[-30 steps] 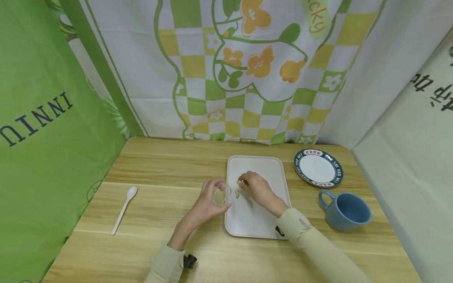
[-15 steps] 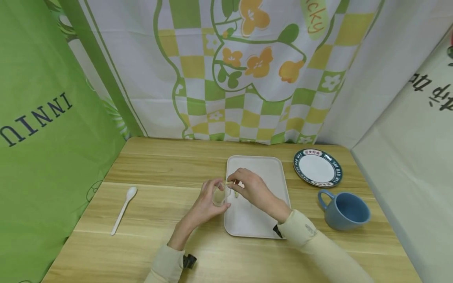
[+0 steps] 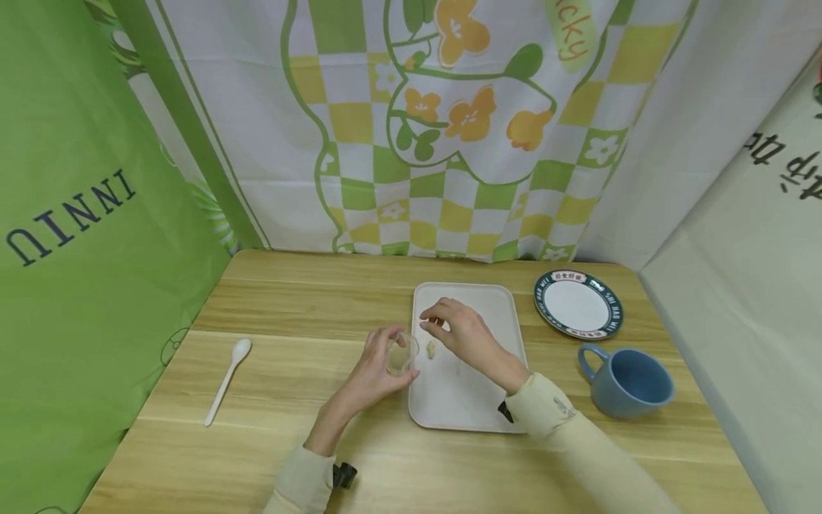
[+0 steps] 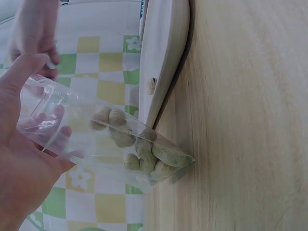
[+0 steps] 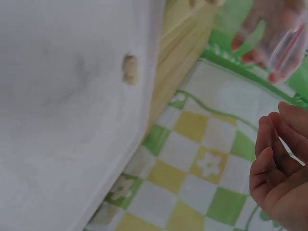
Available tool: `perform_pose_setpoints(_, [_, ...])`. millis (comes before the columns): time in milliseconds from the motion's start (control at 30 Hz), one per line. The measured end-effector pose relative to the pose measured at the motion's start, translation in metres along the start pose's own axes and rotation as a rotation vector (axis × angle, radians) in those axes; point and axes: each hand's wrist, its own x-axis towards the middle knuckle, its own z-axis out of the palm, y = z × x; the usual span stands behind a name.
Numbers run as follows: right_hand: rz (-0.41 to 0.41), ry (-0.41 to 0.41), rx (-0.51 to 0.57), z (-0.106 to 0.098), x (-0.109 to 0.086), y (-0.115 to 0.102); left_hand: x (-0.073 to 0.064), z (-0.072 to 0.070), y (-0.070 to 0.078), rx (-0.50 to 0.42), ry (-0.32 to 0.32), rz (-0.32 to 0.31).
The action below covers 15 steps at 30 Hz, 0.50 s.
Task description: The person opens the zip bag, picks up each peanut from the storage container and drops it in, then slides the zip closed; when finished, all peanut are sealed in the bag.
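My left hand (image 3: 369,371) grips a clear zip bag (image 4: 82,103) by its mouth, held at the tray's left edge. Several unshelled peanuts (image 4: 122,137) lie in the bottom of the bag, seen best in the left wrist view. My right hand (image 3: 469,335) hovers over the tray, thumb and forefinger apart; in the right wrist view its fingers (image 5: 269,168) are loosely bent with nothing visible between them. Below it, one peanut (image 3: 431,349) lies on the white tray (image 3: 462,400), near the left rim. The same peanut (image 5: 130,70) shows in the right wrist view.
A white spoon (image 3: 227,382) lies to the left on the wooden table (image 3: 295,300). At the right are a plate with a dark patterned rim (image 3: 578,305) and a blue mug (image 3: 629,383). Patterned curtains (image 3: 359,128) hang behind the table.
My right hand lifted a peanut from the tray, carried it left to the bag's mouth, and is now back over the tray without it. The left hand and bag stayed in place.
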Motion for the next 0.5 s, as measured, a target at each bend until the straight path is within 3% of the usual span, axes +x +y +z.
perform_pose_setpoints(67, [0.072,-0.042,-0.021,0.002,0.000,0.009,0.000,0.000,0.000,-0.002,0.008,-0.001])
perform_pose_setpoints(267, [0.280,-0.268,-0.093,0.023,-0.008,0.035,-0.001,0.000,0.000,-0.026,-0.006,-0.031])
perform_pose_setpoints(367, [0.294,-0.328,-0.145,0.035,-0.010,0.042,-0.001,0.000,0.000,-0.034,-0.009,-0.043])
perform_pose_setpoints(500, [0.237,-0.364,-0.197,0.043,-0.011,0.045,0.000,0.000,0.000,-0.030,-0.006,-0.045])
